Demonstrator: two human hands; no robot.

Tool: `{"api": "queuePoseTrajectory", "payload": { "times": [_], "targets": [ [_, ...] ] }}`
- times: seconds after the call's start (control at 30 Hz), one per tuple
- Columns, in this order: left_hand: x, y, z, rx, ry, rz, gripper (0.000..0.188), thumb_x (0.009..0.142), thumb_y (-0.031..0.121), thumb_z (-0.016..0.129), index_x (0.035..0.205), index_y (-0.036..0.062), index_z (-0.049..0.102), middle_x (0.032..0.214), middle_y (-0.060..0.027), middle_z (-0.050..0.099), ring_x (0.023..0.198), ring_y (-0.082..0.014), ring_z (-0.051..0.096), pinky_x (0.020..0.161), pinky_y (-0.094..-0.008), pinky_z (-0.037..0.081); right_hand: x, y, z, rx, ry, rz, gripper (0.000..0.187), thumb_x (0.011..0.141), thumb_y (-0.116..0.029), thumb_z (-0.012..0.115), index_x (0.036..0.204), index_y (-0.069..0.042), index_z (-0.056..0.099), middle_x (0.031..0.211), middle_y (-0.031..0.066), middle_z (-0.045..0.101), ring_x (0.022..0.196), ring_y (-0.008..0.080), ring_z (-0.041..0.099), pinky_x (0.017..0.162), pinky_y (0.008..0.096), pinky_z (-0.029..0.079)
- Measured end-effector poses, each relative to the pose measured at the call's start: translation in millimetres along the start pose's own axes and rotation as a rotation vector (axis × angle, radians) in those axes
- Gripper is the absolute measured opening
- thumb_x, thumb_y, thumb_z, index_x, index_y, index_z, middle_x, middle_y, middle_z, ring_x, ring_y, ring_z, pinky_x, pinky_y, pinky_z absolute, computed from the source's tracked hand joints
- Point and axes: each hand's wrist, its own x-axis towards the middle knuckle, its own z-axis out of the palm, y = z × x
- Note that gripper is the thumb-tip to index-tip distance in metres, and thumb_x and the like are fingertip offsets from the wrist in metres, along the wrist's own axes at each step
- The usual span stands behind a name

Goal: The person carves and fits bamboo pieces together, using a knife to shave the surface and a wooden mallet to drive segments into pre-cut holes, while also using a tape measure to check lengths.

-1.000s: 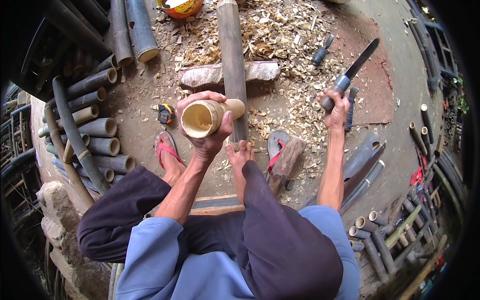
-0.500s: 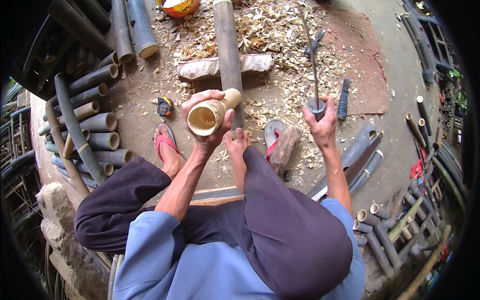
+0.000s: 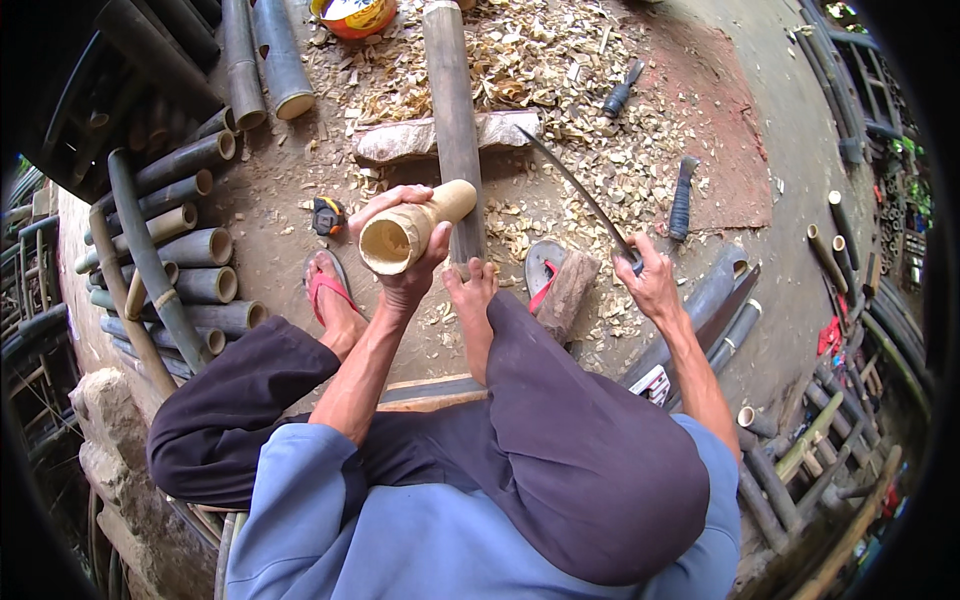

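Observation:
My left hand [image 3: 408, 280] is wrapped round a short, pale, shaved bamboo tube [image 3: 436, 211], its hollow end tilted up toward me. The tube's far end is over a long dark bamboo pole [image 3: 456, 110], though I cannot tell whether they touch. My right hand [image 3: 652, 280] grips the handle of a long, narrow knife [image 3: 585, 190], its dark blade slanting up and left over the wood chips, apart from the tube. My bare foot [image 3: 472, 300] is at the pole's near end, and the pole lies across a pale log [image 3: 400, 143].
Wood shavings [image 3: 560, 70] cover the ground ahead. A tape measure [image 3: 327, 215] lies left; two dark-handled tools [image 3: 683, 200] lie right. Cut bamboo tubes [image 3: 210, 248] are stacked left, more bamboo [image 3: 725, 275] lies right. A wood block [image 3: 568, 290] rests on a sandal [image 3: 541, 262].
The knife has swung from pointing nearly straight ahead to slanting leftward, its tip now near the log. My left hand and the tube have shifted slightly left.

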Motion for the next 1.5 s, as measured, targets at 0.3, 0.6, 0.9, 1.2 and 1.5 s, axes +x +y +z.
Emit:
{"api": "queuePoseTrajectory", "payload": {
  "times": [0.3,0.6,0.9,1.2,1.5],
  "targets": [
    [-1.2,-4.3,2.9,0.077,0.014,0.02,0.06,0.071,0.015,0.077,0.112,0.0048,0.034,0.099,-0.0123,0.055,0.092,-0.0235,0.058,0.084,-0.0395,0.045,95.5,9.7,3.7,-0.474,-0.373,-0.421,0.018,0.084,-0.026,0.054,0.094,-0.012,0.052,0.075,0.0139,0.059,0.068,0.0355,0.06,0.056,0.0468,0.048],
    [0.3,-3.4,3.6,0.016,0.0,0.053,0.061,0.07,0.014,0.077,0.111,0.0072,0.033,0.099,-0.0129,0.055,0.092,-0.0248,0.057,0.085,-0.0424,0.045,131.1,22.0,-42.7,-0.792,-0.52,-0.42,0.011,0.087,-0.023,0.048,0.093,-0.014,0.049,0.068,0.0086,0.053,0.049,0.0202,0.05,0.045,0.0352,0.044],
    [-0.3,-2.2,3.9,0.06,0.011,0.033,0.062,0.069,0.013,0.078,0.111,0.0065,0.033,0.097,-0.0124,0.056,0.092,-0.0259,0.058,0.084,-0.0415,0.046,101.1,-15.6,17.8,-0.734,-0.53,-0.553,0.011,0.09,-0.02,0.046,0.088,-0.009,0.048,0.067,0.0096,0.055,0.053,0.02,0.056,0.036,0.0363,0.045],
    [109.9,-18.8,-85.3,0.517,0.089,-0.442,0.043,0.071,0.028,0.077,0.093,0.0035,0.05,0.087,-0.0112,0.063,0.071,-0.0201,0.06,0.059,-0.0338,0.051,53.7,30.9,-39.6,-0.511,-0.23,-0.142,0.015,0.083,-0.019,0.053,0.093,-0.007,0.051,0.07,0.0146,0.06,0.059,0.0331,0.06,0.053,0.0449,0.049],
    [101.9,-78.6,-118.3,0.849,0.12,-0.537,0.049,0.077,0.011,0.064,0.122,0.0016,0.047,0.112,-0.0148,0.049,0.1,-0.024,0.052,0.088,-0.0371,0.048,179.3,-134.7,39.5,0.076,-0.138,-0.24,0.052,0.071,-0.007,0.053,0.121,-0.002,0.038,0.1,0.0214,0.052,0.088,0.0334,0.057,0.077,0.0451,0.05]
  ]
}}
